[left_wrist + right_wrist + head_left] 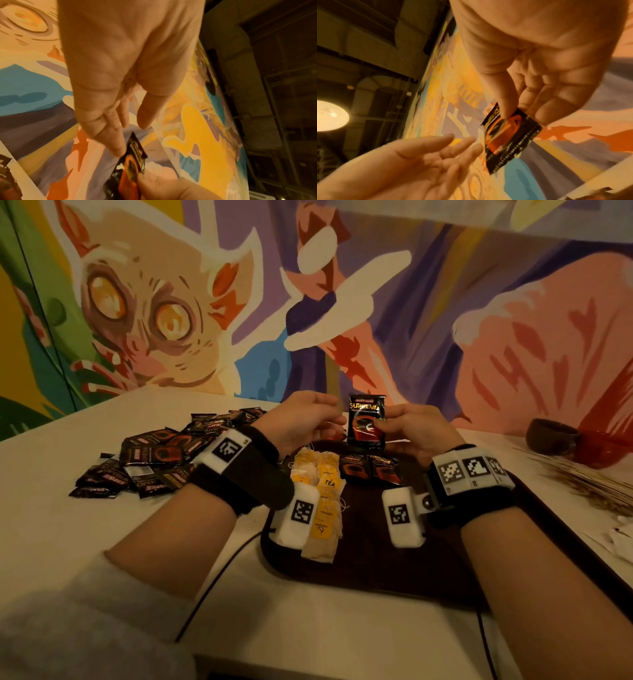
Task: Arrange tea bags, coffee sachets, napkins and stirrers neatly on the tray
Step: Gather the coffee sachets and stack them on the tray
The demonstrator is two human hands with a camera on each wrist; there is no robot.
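Right grip (pixel 409 428) pinches sachet (pixel 366 419) upright above tray's (pixel 370 559) far edge; left grip (pixel 301 416) open w/ fingers straight, just beside it. On tray: tea bags (pixel 323 494) left, two sachets (pixel 370 469) far. Sachet pile (pixel 154 455) on surface (pixel 102 529), left.

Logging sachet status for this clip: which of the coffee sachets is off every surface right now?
The upright sachet pinched by the right hand above the tray. Two others lie flat on the tray; the rest sit heaped on the table.
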